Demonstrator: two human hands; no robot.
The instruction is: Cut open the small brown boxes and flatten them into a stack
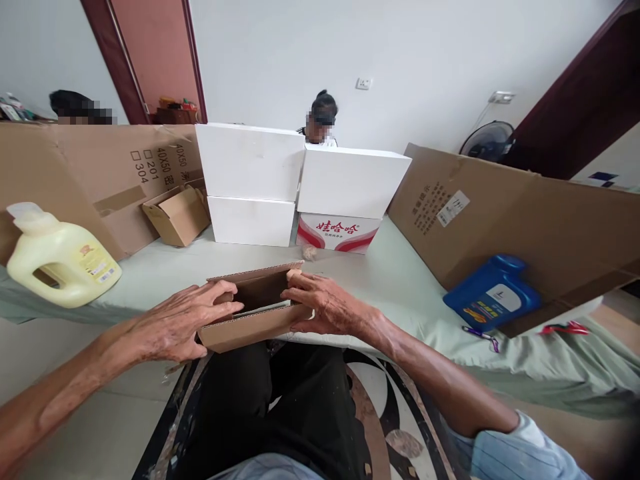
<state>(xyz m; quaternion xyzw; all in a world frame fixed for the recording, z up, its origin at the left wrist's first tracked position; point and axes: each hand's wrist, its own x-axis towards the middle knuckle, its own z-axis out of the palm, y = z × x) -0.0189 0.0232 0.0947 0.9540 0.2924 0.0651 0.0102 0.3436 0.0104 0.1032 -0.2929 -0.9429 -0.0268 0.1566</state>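
A small open-topped cardboard box is held over my lap at the near edge of the cloth-covered table. My left hand grips its left end, fingers over the rim and thumb outside. At the right end my right hand is closed on the box wall, with fingertips over the rim. A pale flat edge shows inside the box; the rest of its inside is in shadow. Just beyond the box lies a small crumpled brownish lump, too small to name.
White boxes and a red-and-white carton stand stacked ahead. To the left are a yellow detergent jug and another small cardboard box. A blue bottle leans against large cardboard on the right. A person sits beyond.
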